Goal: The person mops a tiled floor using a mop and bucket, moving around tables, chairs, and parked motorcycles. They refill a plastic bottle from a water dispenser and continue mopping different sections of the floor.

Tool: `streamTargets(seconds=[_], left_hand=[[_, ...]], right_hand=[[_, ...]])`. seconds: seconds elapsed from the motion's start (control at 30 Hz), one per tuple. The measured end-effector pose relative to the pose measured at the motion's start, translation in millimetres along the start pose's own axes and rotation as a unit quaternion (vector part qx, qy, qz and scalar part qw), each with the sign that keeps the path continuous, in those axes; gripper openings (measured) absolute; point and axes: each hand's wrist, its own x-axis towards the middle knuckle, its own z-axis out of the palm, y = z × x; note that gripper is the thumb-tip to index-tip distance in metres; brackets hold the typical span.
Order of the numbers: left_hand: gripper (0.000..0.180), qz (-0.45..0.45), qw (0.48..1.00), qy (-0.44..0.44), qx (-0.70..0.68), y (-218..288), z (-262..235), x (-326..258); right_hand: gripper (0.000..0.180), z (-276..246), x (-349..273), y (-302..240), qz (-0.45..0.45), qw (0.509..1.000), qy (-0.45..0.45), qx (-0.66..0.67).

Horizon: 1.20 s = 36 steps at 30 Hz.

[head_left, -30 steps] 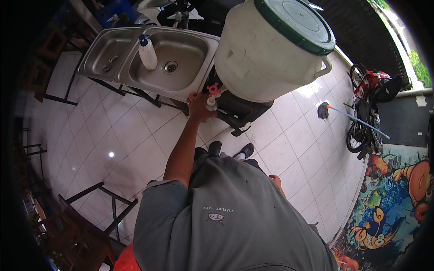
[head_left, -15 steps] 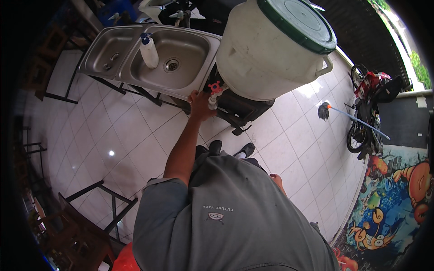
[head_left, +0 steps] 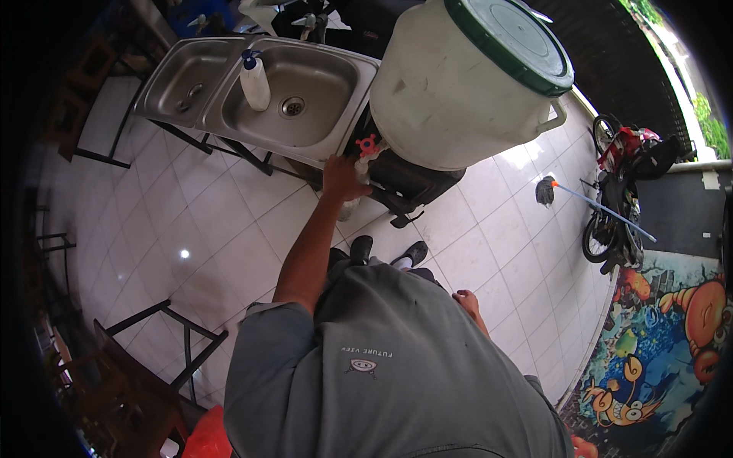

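A large off-white barrel (head_left: 443, 91) with a dark green rim on its lid stands on a dark stand. From its lower side sticks a whitish spout with a red star-shaped tap handle (head_left: 367, 145). My left hand (head_left: 343, 181) is closed just below that handle, beside the spout. A pale, whitish thing (head_left: 349, 209) shows under the hand, too hidden to name. At my right side, my right hand (head_left: 467, 300) is partly covered by my shirt, its visible fingers curled in, with nothing seen in them.
Left of the barrel is a two-basin steel sink (head_left: 347, 126), with a white pump bottle (head_left: 255, 82) in the larger basin. A mop (head_left: 545, 191) lies near motorbikes (head_left: 611, 206) at the right. A black metal frame (head_left: 187, 336) stands at lower left on the tiled floor.
My left hand has shifted slightly right and turned around the spout, and a pale thing now shows beneath it. My right hand shows a little more.
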Motion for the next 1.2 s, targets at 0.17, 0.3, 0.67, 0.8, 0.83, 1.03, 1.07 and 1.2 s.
streamTargets(seconds=[0.17, 0.3, 0.67, 0.8, 0.83, 1.03, 1.07, 1.2], left_hand=[[0.074, 0.01, 0.998, -0.061, 0.029, 0.2, -10.3, 7.9], [0.072, 0.076, 0.997, 0.003, 0.0, -5.8, -14.2, 8.2], [0.071, 0.125, 0.992, -0.016, 0.002, -20.6, -4.6, 22.6], [0.072, 0.134, 0.991, 0.007, -0.02, -23.3, 0.7, 22.3], [0.072, 0.137, 0.99, 0.01, -0.02, -24.4, 2.1, 23.0], [0.074, 0.132, 0.991, 0.006, -0.003, -21.9, 2.2, 24.1], [0.074, 0.131, 0.991, 0.007, 0.002, -21.7, 1.7, 23.5], [0.078, 0.127, 0.992, 0.008, -0.022, -21.1, 1.5, 21.4]], right_hand=[[0.042, 4.3, -1.5, 0.5, 0.006, 1.0, 0.001, 0.004], [0.042, 7.8, -4.9, 3.5, 0.009, 1.0, 0.006, 0.025], [0.042, 12.5, -5.2, 43.2, 0.012, 0.999, 0.016, 0.028], [0.042, 13.7, -2.1, 42.6, -0.008, 1.0, 0.016, 0.023], [0.042, 13.7, -1.1, 40.4, -0.012, 1.0, 0.015, 0.021], [0.041, 10.6, -7.7, 15.8, 0.02, 0.999, 0.014, 0.041], [0.041, 10.1, -6.9, 15.4, 0.021, 0.999, 0.015, 0.042], [0.041, 6.8, -3.8, 17.8, 0.024, 0.998, 0.014, 0.049]])
